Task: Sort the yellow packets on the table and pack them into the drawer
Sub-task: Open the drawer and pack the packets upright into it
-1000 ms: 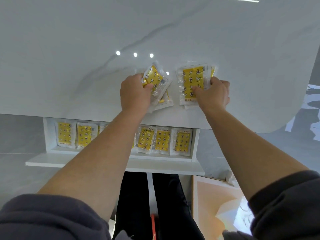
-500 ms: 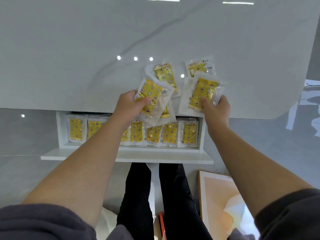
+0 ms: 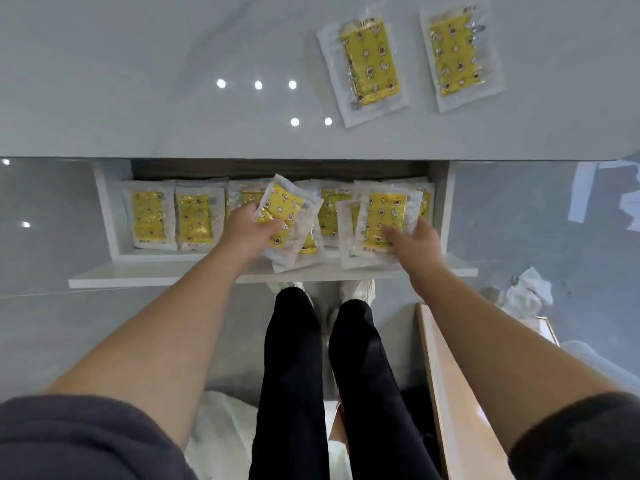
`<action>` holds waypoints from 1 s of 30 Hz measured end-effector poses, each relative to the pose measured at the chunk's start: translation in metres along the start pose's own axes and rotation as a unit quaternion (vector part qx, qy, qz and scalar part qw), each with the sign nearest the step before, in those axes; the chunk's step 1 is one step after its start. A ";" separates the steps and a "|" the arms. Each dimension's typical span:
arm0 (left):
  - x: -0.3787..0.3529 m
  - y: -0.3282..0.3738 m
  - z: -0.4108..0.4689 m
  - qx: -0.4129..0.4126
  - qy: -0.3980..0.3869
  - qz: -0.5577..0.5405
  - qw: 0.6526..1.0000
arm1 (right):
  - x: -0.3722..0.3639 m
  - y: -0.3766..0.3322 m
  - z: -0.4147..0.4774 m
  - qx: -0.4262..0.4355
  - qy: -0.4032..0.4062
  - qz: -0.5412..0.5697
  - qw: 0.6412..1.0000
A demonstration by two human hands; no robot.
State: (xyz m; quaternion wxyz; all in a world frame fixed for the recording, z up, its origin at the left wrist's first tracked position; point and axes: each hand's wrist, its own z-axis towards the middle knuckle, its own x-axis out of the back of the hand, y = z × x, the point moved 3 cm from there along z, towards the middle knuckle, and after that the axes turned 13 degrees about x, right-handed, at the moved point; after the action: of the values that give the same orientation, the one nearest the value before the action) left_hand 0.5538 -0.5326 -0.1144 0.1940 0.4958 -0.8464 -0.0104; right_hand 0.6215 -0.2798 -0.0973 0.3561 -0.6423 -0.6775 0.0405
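Two surfaces: table (image 3: 138, 98) with two loose packets (image 3: 370, 64), open drawer (image 3: 156, 273) below
Row (image 3: 149, 216) laid flat to save room; left hand (image 3: 249, 230) grips tilted bundle (image 3: 287, 216), right hand (image 3: 415, 240) pinches squared stack (image 3: 384, 216), both low for slotting in

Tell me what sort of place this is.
Probably an indoor workroom or office, though I can't be sure: a glossy white stone-look table, a pull-out drawer beneath it lined with yellow packets, and grey floor tiles.

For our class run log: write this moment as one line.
left hand: holds tilted packets over drawer | right hand: holds straight packets over drawer | table: two loose packets lie flat
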 end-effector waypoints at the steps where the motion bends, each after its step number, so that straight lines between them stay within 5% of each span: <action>1: -0.004 0.000 0.006 -0.009 0.006 -0.001 1.000 | -0.003 -0.001 0.007 0.003 0.007 0.005 1.000; 8: -0.042 0.009 0.048 -0.030 -0.006 0.013 0.999 | -0.027 0.011 0.048 0.043 -0.008 -0.047 0.998; 17: -0.062 0.011 0.052 -0.051 0.082 0.085 0.992 | -0.032 0.012 0.054 0.065 -0.009 -0.145 0.987; 30: -0.021 -0.005 0.019 -0.009 0.155 -0.008 0.988 | 0.019 0.029 0.044 -0.007 0.050 -0.003 0.999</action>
State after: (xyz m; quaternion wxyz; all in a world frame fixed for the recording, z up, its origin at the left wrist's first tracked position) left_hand 0.5604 -0.5211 -0.1398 0.3271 0.4963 -0.8022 0.0572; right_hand 0.6235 -0.2399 -0.1365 0.3850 -0.6445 -0.6606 0.0023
